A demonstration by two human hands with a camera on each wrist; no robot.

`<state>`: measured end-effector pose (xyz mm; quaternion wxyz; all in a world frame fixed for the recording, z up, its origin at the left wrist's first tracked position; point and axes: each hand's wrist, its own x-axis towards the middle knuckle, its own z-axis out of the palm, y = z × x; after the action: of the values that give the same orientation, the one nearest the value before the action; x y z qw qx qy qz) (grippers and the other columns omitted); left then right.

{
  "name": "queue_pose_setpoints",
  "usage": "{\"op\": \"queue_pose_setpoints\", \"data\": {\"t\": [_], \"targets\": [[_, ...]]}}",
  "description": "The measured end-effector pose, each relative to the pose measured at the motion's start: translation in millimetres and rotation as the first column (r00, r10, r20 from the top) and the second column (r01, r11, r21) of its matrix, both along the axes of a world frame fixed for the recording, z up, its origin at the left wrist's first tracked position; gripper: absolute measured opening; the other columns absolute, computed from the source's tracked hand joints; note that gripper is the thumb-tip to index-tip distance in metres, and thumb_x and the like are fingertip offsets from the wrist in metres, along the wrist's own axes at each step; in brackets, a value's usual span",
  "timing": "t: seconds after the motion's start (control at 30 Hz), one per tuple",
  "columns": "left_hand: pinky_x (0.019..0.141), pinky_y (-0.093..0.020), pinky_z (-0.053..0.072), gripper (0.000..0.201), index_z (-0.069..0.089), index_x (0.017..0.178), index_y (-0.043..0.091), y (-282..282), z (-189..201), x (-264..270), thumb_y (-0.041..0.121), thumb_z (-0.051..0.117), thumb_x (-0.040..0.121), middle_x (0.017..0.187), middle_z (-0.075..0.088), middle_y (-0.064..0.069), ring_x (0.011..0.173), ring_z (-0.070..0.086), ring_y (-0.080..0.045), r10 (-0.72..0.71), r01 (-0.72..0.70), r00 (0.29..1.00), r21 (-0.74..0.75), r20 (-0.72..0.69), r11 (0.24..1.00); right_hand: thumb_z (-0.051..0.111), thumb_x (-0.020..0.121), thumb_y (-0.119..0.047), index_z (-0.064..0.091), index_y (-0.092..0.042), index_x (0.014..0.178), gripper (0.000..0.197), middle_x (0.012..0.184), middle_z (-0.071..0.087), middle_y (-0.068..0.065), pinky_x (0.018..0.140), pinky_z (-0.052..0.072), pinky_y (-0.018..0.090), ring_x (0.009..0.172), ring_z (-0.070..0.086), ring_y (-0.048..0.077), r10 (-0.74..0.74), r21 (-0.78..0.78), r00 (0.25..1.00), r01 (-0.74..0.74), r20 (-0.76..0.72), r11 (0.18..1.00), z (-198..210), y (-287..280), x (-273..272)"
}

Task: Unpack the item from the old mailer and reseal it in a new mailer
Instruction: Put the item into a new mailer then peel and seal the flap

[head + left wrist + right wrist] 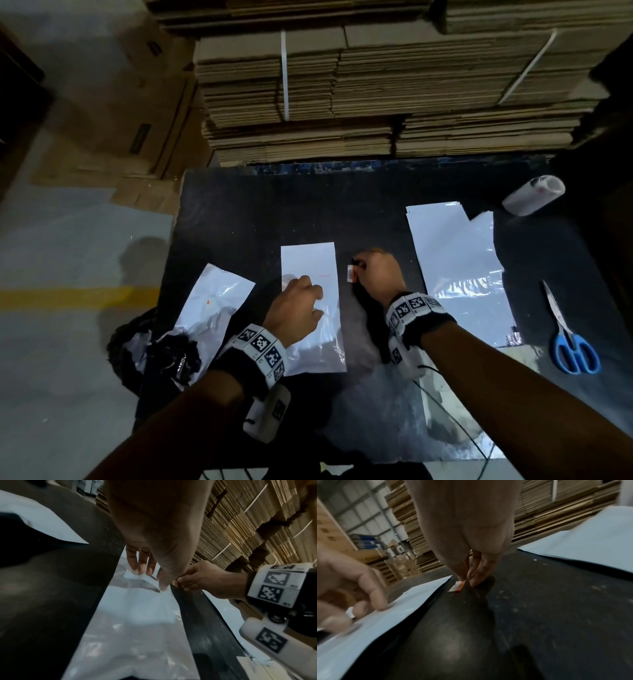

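Observation:
A new white mailer (308, 260) lies flat in the middle of the black table (239, 212). My left hand (313, 294) is on it, and its fingertips (137, 569) pinch up the film at the mouth. Just right of the mailer, my right hand (359, 270) pinches a dark, flat item (368, 308) at the end that carries a white and orange tag (351, 274). The right wrist view shows the tag (458, 586) on the table under those fingertips (474, 580). The old mailer (215, 298) lies crumpled and open at the left, near the table edge.
A stack of larger white mailers (455, 267) lies to the right, with blue-handled scissors (568, 339) beyond it and a white roll (534, 195) at the back right. Black crumpled plastic (171, 353) hangs at the left edge. Bundled flat cardboard (376, 85) rises behind the table.

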<state>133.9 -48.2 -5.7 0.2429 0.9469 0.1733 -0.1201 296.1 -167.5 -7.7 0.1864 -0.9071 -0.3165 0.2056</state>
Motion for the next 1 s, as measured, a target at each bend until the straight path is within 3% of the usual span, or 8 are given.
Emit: {"op": "queue_pose_setpoints", "data": {"t": [0.1, 0.33, 0.4, 0.5, 0.67, 0.8, 1.0], "targets": [[0.087, -0.037, 0.051, 0.024, 0.063, 0.111, 0.016, 1, 3, 12, 0.02, 0.059, 0.088, 0.114, 0.055, -0.002, 0.112, 0.048, -0.02, 0.048, -0.046, 0.998, -0.031, 0.038, 0.998, 0.057, 0.086, -0.012, 0.072, -0.009, 0.104, 0.024, 0.108, 0.068, 0.015, 0.082, 0.048, 0.035, 0.096, 0.063, 0.033, 0.04, -0.031, 0.999, -0.04, -0.006, 0.999, 2, 2, 7], [0.086, -0.033, 0.05, 0.019, 0.067, 0.106, 0.012, 0, 10, 50, 0.013, 0.063, 0.088, 0.108, 0.06, -0.003, 0.101, 0.057, -0.019, 0.211, -0.197, 0.974, -0.151, 0.081, 0.969, 0.055, 0.085, -0.012, 0.069, -0.011, 0.091, 0.016, 0.099, 0.069, 0.015, 0.074, 0.05, 0.034, 0.088, 0.064, 0.033, 0.119, -0.078, 0.991, -0.124, -0.069, 0.989, 0, 4, 17], [0.083, -0.026, 0.047, 0.018, 0.069, 0.103, 0.011, -3, 8, 59, 0.01, 0.063, 0.086, 0.105, 0.063, -0.005, 0.097, 0.061, -0.021, 0.25, -0.232, 0.965, -0.178, 0.081, 0.956, 0.054, 0.086, -0.013, 0.068, -0.01, 0.089, 0.014, 0.098, 0.069, 0.015, 0.073, 0.047, 0.032, 0.088, 0.064, 0.033, 0.145, -0.079, 0.986, -0.151, -0.084, 0.985, -3, 4, 19], [0.081, -0.028, 0.048, 0.018, 0.071, 0.098, 0.011, -11, 5, 67, 0.005, 0.063, 0.082, 0.1, 0.065, -0.006, 0.094, 0.062, -0.022, 0.277, -0.256, 0.958, -0.206, 0.079, 0.944, 0.055, 0.084, -0.013, 0.067, -0.01, 0.085, 0.012, 0.094, 0.069, 0.014, 0.07, 0.043, 0.029, 0.086, 0.064, 0.033, 0.156, -0.044, 0.982, -0.161, -0.107, 0.986, -6, 3, 23], [0.08, -0.038, 0.051, 0.017, 0.07, 0.088, 0.013, -21, 0, 69, 0.001, 0.06, 0.08, 0.095, 0.062, -0.004, 0.097, 0.056, -0.023, 0.234, -0.225, 0.97, -0.13, 0.059, 0.966, 0.064, 0.081, -0.017, 0.069, -0.012, 0.083, 0.007, 0.09, 0.068, 0.009, 0.069, 0.046, 0.031, 0.082, 0.063, 0.029, 0.207, 0.081, 0.975, -0.2, -0.084, 0.976, -8, -12, 17], [0.07, -0.037, 0.052, 0.018, 0.066, 0.079, 0.009, -20, -2, 65, -0.005, 0.054, 0.079, 0.088, 0.057, -0.006, 0.084, 0.057, -0.023, 0.321, -0.313, 0.942, -0.09, 0.096, 0.945, 0.063, 0.084, -0.031, 0.067, -0.016, 0.091, 0.017, 0.1, 0.063, 0.007, 0.07, 0.051, 0.034, 0.086, 0.062, 0.029, 0.255, 0.013, 0.966, -0.255, -0.05, 0.967, -16, -15, 4], [0.058, -0.021, 0.033, 0.019, 0.065, 0.078, 0.009, -20, -3, 60, -0.003, 0.051, 0.081, 0.082, 0.052, -0.001, 0.071, 0.048, -0.012, 0.404, -0.401, 0.906, -0.046, 0.126, 0.915, 0.055, 0.09, -0.026, 0.066, -0.008, 0.097, 0.022, 0.106, 0.062, 0.013, 0.074, 0.051, 0.037, 0.09, 0.062, 0.033, 0.297, -0.055, 0.954, -0.296, 0.026, 0.954, -24, -9, -2]]}}
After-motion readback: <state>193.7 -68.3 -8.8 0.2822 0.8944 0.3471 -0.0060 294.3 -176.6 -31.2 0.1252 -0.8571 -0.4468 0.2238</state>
